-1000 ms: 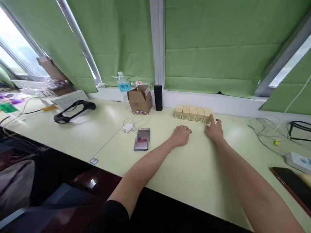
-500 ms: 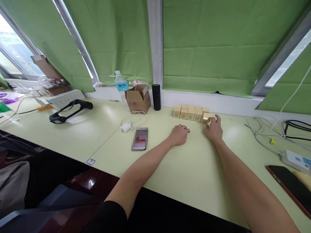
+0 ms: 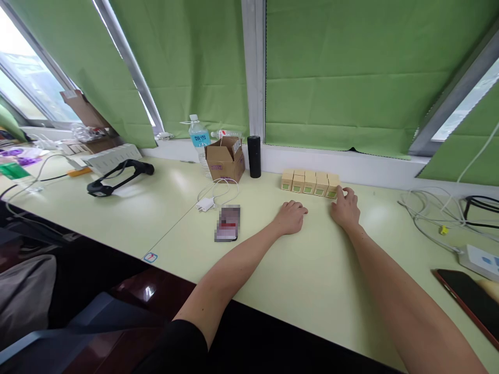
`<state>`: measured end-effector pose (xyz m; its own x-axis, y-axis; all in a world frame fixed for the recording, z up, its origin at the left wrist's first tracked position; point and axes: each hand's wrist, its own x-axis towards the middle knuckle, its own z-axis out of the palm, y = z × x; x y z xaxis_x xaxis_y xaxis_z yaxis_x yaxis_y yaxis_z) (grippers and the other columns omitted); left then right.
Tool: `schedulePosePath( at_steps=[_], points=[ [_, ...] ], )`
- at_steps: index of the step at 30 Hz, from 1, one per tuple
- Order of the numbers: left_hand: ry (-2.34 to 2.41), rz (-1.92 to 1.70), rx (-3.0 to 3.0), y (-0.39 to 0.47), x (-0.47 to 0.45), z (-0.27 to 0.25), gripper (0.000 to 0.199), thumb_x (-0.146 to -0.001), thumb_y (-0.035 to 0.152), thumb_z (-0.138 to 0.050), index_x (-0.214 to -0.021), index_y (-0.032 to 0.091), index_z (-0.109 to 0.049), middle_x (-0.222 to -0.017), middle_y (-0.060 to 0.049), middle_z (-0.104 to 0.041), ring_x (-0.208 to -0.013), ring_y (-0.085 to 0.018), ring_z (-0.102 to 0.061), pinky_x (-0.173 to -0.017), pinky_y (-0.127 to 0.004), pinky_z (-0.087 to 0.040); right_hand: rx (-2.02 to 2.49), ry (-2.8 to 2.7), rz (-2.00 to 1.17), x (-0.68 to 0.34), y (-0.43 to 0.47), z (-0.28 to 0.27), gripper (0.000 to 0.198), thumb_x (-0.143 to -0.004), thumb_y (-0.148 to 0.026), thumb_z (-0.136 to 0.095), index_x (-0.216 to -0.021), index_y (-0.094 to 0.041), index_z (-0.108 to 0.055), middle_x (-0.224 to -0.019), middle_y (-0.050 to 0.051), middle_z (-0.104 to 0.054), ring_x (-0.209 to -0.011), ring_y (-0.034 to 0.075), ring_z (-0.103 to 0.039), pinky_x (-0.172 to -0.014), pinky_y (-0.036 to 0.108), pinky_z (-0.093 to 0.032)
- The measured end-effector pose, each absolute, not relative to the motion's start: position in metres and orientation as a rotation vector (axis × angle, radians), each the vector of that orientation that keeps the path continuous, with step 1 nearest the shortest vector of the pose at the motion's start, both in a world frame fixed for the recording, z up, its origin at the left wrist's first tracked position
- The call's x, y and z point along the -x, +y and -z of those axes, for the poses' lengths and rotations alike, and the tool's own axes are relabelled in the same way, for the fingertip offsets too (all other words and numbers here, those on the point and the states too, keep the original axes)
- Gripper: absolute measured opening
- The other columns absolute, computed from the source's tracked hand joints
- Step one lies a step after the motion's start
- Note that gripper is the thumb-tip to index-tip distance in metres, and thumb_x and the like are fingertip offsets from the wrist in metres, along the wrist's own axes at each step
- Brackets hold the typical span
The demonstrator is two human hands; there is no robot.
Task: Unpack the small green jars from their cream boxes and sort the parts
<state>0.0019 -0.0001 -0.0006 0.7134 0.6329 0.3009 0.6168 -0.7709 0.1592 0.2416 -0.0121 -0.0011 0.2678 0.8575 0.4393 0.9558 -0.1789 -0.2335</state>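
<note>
A row of small cardboard boxes (image 3: pixel 310 183), several side by side with green-marked fronts, stands near the back of the table. My right hand (image 3: pixel 346 206) is at the row's right end, fingers apart and bent, fingertips against the right side of the last small cardboard box (image 3: pixel 332 187). It does not appear to be gripped. My left hand (image 3: pixel 290 217) rests on the tabletop in front of the row, palm down, fingers loosely curved and holding nothing. Its fingertips lie a little short of the boxes.
An opened carton (image 3: pixel 225 163), a water bottle (image 3: pixel 200 140) and a black cylinder (image 3: pixel 254 157) stand at the back. A blurred-out phone-like object (image 3: pixel 228 223) and a white charger (image 3: pixel 205 204) lie left. At right are cables (image 3: pixel 432 210), a power strip (image 3: pixel 481 259) and a phone (image 3: pixel 468 296).
The last box, which sat lower and turned out of the row, now stands lined up with the others. My right fingers stayed beside it. The whole view has shifted slightly.
</note>
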Motion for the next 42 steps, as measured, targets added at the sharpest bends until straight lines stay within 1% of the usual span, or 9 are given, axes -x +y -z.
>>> schedulePosePath(
  at_steps=[6, 11, 14, 22, 26, 34, 36, 39, 42],
  points=[
    [1.056, -0.522, -2.866, -0.001, -0.002, -0.001, 0.032, -0.097, 0.018, -0.044, -0.122, 0.021, -0.064, -0.127, -0.010, -0.063, -0.119, -0.026, -0.053, -0.101, -0.042, -0.043, 2.066, -1.588, 0.338, -0.245, -0.008, 0.005, 0.067, -0.085, -0.027, -0.051, -0.149, -0.021, -0.033, -0.158, 0.019, -0.027, -0.136, 0.042, -0.036, -0.090, 0.055, -0.056],
    [1.063, -0.511, -2.863, -0.001, -0.002, -0.001, 0.033, -0.096, 0.017, -0.045, -0.122, 0.022, -0.064, -0.127, -0.010, -0.062, -0.119, -0.026, -0.052, -0.101, -0.043, -0.044, 1.928, -1.674, 0.293, -0.247, -0.002, 0.005, 0.074, -0.084, -0.021, -0.048, -0.154, -0.016, -0.024, -0.159, 0.017, -0.036, -0.145, 0.037, -0.029, -0.099, 0.054, -0.054],
    [1.051, -0.522, -2.861, -0.001, -0.001, -0.002, 0.033, -0.095, 0.017, -0.045, -0.122, 0.022, -0.064, -0.126, -0.010, -0.062, -0.119, -0.027, -0.052, -0.100, -0.043, -0.044, 1.937, -1.677, 0.289, -0.245, -0.003, 0.003, 0.071, -0.085, -0.021, -0.047, -0.153, -0.016, -0.026, -0.154, 0.019, -0.040, -0.140, 0.039, -0.034, -0.095, 0.054, -0.056],
    [1.010, -0.593, -2.819, -0.001, 0.002, -0.003, 0.032, -0.093, 0.013, -0.045, -0.117, 0.021, -0.065, -0.122, -0.011, -0.064, -0.116, -0.028, -0.054, -0.099, -0.045, -0.043, 2.006, -1.601, 0.262, -0.237, -0.008, -0.003, 0.053, -0.090, -0.021, -0.051, -0.143, -0.019, -0.042, -0.147, 0.022, -0.033, -0.135, 0.039, -0.040, -0.089, 0.048, -0.055],
    [1.002, -0.623, -2.773, -0.002, 0.001, -0.003, 0.031, -0.092, 0.013, -0.047, -0.115, 0.022, -0.066, -0.121, -0.011, -0.065, -0.117, -0.028, -0.054, -0.100, -0.045, -0.042, 1.942, -1.645, 0.091, -0.235, -0.012, -0.008, 0.047, -0.093, -0.020, -0.049, -0.139, -0.023, -0.044, -0.136, 0.018, -0.049, -0.118, 0.031, -0.056, -0.088, 0.044, -0.055],
    [1.067, -0.896, -2.505, -0.004, 0.007, -0.014, 0.035, -0.096, 0.016, -0.043, -0.128, 0.022, -0.057, -0.130, -0.009, -0.064, -0.127, -0.025, -0.052, -0.111, -0.046, -0.039, 1.564, -1.466, -0.203, -0.192, -0.062, 0.001, 0.081, -0.081, -0.028, -0.066, -0.150, -0.024, -0.023, -0.130, 0.012, -0.058, -0.114, 0.026, -0.061, -0.095, 0.044, -0.053],
    [1.084, -0.958, -2.419, -0.003, 0.008, -0.021, 0.034, -0.099, 0.019, -0.038, -0.129, 0.021, -0.055, -0.128, -0.009, -0.066, -0.124, -0.023, -0.055, -0.108, -0.043, -0.043, 1.549, -1.517, -0.235, -0.178, -0.081, 0.003, 0.079, -0.080, -0.029, -0.067, -0.148, -0.026, -0.027, -0.127, 0.010, -0.060, -0.115, 0.027, -0.060, -0.097, 0.045, -0.053],
    [1.028, -0.934, -2.343, -0.008, 0.009, -0.034, 0.032, -0.102, 0.027, -0.035, -0.125, 0.022, -0.057, -0.114, -0.006, -0.070, -0.108, -0.020, -0.064, -0.092, -0.035, -0.052, 1.625, -1.581, -0.200, -0.163, -0.103, 0.004, 0.070, -0.080, -0.035, -0.070, -0.143, -0.025, -0.039, -0.130, 0.012, -0.058, -0.118, 0.031, -0.058, -0.099, 0.050, -0.051],
    [0.916, -0.736, -2.338, -0.023, 0.013, -0.046, 0.036, -0.099, 0.043, -0.046, -0.130, 0.027, -0.056, -0.110, -0.003, -0.072, -0.096, -0.021, -0.067, -0.080, -0.033, -0.053, 1.643, -1.602, -0.259, -0.155, -0.113, 0.004, 0.069, -0.078, -0.038, -0.073, -0.139, -0.022, -0.046, -0.124, 0.014, -0.058, -0.111, 0.032, -0.060, -0.096, 0.053, -0.053]
  ],
)
